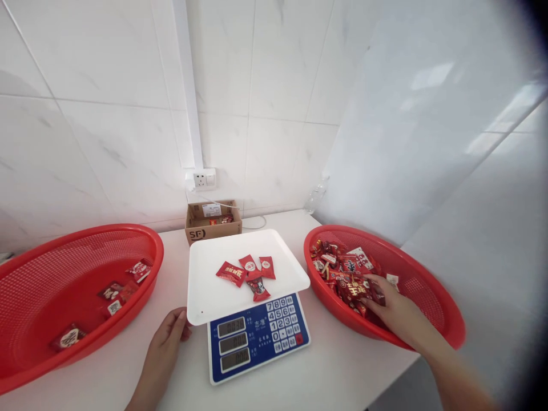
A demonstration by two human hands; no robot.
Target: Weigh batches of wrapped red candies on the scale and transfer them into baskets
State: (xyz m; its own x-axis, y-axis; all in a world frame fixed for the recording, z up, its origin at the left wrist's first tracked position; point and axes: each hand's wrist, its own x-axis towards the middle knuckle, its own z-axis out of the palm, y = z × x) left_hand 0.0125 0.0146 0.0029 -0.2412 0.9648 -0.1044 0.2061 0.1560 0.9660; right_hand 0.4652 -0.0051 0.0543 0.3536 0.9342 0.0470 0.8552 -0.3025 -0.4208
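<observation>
A blue electronic scale (257, 337) with a white weighing tray (209, 285) stands in the middle of the white table. Several red candy packets (250, 274) lie on the tray. My left hand (165, 342) rests on the table beside the tray's front left corner, fingers curled loosely, holding nothing. My right hand (391, 308) reaches into the right red basket (432, 291), its fingers closed around red candy packets (349, 274) heaped there. The fingertips are partly hidden among the packets.
A larger red basket (38, 268) at left holds a few scattered packets (124, 285). A small cardboard box (213, 222) sits against the tiled wall under a socket (204, 180). A clear bottle (315, 197) stands in the corner. The table's edge runs near my right forearm.
</observation>
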